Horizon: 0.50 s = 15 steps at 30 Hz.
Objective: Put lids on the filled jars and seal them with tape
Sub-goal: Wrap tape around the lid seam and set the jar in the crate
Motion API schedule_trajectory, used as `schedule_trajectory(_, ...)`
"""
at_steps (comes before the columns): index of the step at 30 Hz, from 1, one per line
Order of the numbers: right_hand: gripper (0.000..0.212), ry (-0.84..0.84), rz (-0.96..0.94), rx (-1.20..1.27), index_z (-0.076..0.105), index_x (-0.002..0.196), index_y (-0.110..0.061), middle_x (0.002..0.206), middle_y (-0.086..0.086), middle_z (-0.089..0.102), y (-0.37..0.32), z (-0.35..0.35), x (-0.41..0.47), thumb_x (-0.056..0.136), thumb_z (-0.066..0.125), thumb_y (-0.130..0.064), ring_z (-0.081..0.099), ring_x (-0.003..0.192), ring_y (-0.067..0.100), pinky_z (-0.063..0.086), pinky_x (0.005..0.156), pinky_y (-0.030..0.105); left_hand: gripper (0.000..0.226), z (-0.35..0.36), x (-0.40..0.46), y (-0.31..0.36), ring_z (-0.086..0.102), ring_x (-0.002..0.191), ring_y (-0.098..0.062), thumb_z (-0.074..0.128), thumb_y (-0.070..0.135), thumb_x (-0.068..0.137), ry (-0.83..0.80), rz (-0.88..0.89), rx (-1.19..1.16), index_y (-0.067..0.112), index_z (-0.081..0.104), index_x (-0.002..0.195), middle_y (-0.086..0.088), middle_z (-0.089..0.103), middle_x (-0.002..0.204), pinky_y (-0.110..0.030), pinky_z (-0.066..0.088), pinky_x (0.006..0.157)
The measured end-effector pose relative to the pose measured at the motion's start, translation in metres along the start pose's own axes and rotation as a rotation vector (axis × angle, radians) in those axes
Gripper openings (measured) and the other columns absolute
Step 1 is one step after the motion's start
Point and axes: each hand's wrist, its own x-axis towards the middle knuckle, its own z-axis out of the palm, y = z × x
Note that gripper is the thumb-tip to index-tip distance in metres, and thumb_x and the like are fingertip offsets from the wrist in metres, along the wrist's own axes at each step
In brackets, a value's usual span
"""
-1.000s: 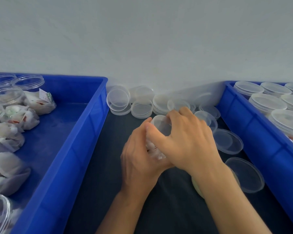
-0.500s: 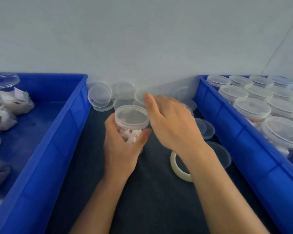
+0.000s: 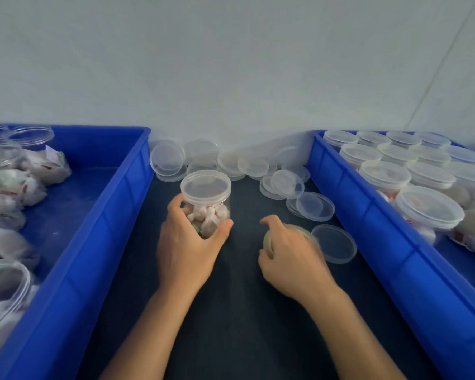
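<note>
my left hand wraps the filled jar, upright on the dark mat between the blue bins, clear lid seated on top. my right hand curls over the tape roll lying on the mat beside it. loose lids scattered behind.

Two blue bins, one tape roll, two hands
</note>
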Motion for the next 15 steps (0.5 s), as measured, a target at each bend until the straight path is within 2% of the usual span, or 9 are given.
schedule_trajectory(3, 0.052, 0.099, -0.109, -0.049, 0.044, 0.146, -0.033, 0.113, -0.012, 0.066, 0.0, 0.003, -0.003, 0.098, 0.064, -0.037, 0.061, 0.099, 0.014, 0.038, 0.074, 0.028, 0.096, -0.003, -0.005, -0.004, 0.06, 0.12, -0.01, 0.087, 0.061, 0.073, -0.017, 0.002, -0.024, 0.037, 0.035, 0.151, 0.017, 0.059, 0.134, -0.038, 0.055, 0.09)
schedule_trajectory(5, 0.052, 0.124, -0.159, -0.046, 0.047, 0.147, -0.034, 0.114, -0.013, 0.067, 0.003, 0.006, -0.004, 0.098, 0.063, -0.035, 0.062, 0.103, 0.014, 0.037, 0.077, 0.027, 0.09, -0.005, -0.006, -0.004, 0.06, 0.116, -0.006, 0.086, 0.057, 0.073, -0.006, -0.001, -0.029, 0.038, 0.039, 0.148, 0.018, 0.059, 0.132, -0.031, 0.05, 0.085)
schedule_trajectory(8, 0.047, 0.117, -0.178, 0.037, 0.05, 0.146, -0.036, 0.114, -0.016, 0.064, 0.006, 0.009, -0.002, 0.101, 0.061, -0.033, 0.06, 0.11, 0.011, 0.047, 0.085, 0.028, 0.088, -0.007, -0.007, -0.002, 0.06, 0.113, -0.011, 0.087, 0.056, 0.069, 0.002, 0.004, 0.003, 0.032, 0.046, 0.144, 0.014, 0.058, 0.124, -0.03, 0.05, 0.084)
schedule_trajectory(10, 0.04, 0.133, -0.159, 0.143, 0.051, 0.142, -0.039, 0.109, -0.02, 0.061, 0.007, 0.009, 0.002, 0.104, 0.058, -0.031, 0.06, 0.107, 0.007, 0.054, 0.088, 0.033, 0.1, -0.01, -0.009, 0.001, 0.058, 0.115, -0.014, 0.092, 0.055, 0.068, 0.003, -0.01, 0.026, 0.031, 0.041, 0.15, 0.01, 0.055, 0.124, -0.039, 0.055, 0.09)
schedule_trajectory(12, 0.035, 0.18, -0.132, 0.288, 0.052, 0.135, -0.043, 0.102, -0.021, 0.06, 0.005, 0.007, 0.007, 0.104, 0.06, -0.027, 0.062, 0.098, 0.005, 0.055, 0.085, 0.033, 0.114, -0.013, -0.014, 0.006, 0.053, 0.12, -0.016, 0.095, 0.053, 0.067, 0.045, -0.031, 0.035, 0.029, 0.031, 0.158, 0.006, 0.048, 0.131, -0.041, 0.052, 0.093)
schedule_trajectory(14, 0.038, 0.245, -0.123, 0.518, 0.054, 0.129, -0.049, 0.1, -0.022, 0.063, 0.0, 0.003, 0.009, 0.104, 0.064, -0.022, 0.064, 0.097, 0.001, 0.054, 0.081, 0.023, 0.111, -0.017, -0.019, 0.013, 0.052, 0.121, -0.021, 0.095, 0.048, 0.07, 0.181, 0.039, 0.019, 0.019, 0.033, 0.157, 0.0, 0.045, 0.134, -0.039, 0.048, 0.094)
schedule_trajectory(15, 0.041, 0.274, -0.136, 0.627, 0.055, 0.126, -0.051, 0.101, -0.023, 0.064, -0.004, 0.001, 0.007, 0.103, 0.065, -0.019, 0.064, 0.099, 0.0, 0.054, 0.081, 0.02, 0.099, -0.019, -0.021, 0.017, 0.054, 0.117, -0.024, 0.093, 0.043, 0.075, 0.273, 0.14, 0.009, 0.012, 0.04, 0.152, -0.003, 0.047, 0.133, -0.037, 0.047, 0.093)
